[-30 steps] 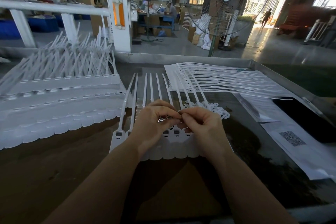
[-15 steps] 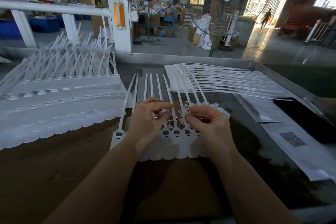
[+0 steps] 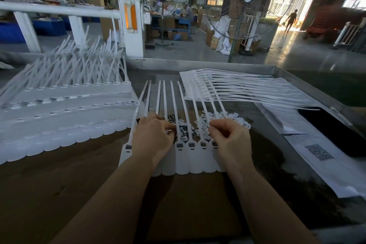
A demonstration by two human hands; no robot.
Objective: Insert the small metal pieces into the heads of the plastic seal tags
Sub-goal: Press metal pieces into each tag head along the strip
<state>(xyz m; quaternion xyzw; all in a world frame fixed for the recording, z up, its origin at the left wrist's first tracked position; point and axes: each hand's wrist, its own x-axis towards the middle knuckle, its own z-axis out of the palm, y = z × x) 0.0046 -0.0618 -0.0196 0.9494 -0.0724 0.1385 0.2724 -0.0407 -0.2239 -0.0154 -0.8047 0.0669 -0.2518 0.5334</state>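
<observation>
Two bare hands work over a joined strip of white plastic seal tags point(image 3: 184, 156) lying flat on a dark brown worktable point(image 3: 59, 184), with the tags' thin tails pointing away from the person. The left hand point(image 3: 153, 138) rests on the left part of that strip, its fingers curled, the fingertips reaching into a small heap of grey metal pieces point(image 3: 172, 120) just beyond the tag heads; whether it has pinched one I cannot tell. The right hand point(image 3: 229, 138) hovers over the right end of the strip, its thumb and forefinger drawn together as if pinching, though anything between them is too small to see. Beyond the strip, between the tails, lies a scatter of small white plastic caps point(image 3: 223, 119). Left of the strip sits a large layered stack of white seal tag strips point(image 3: 65, 117). Beyond and right of it lies a fanned pile of white tags point(image 3: 237, 89), and white printed paper sheets point(image 3: 326, 160) lie further right.
</observation>
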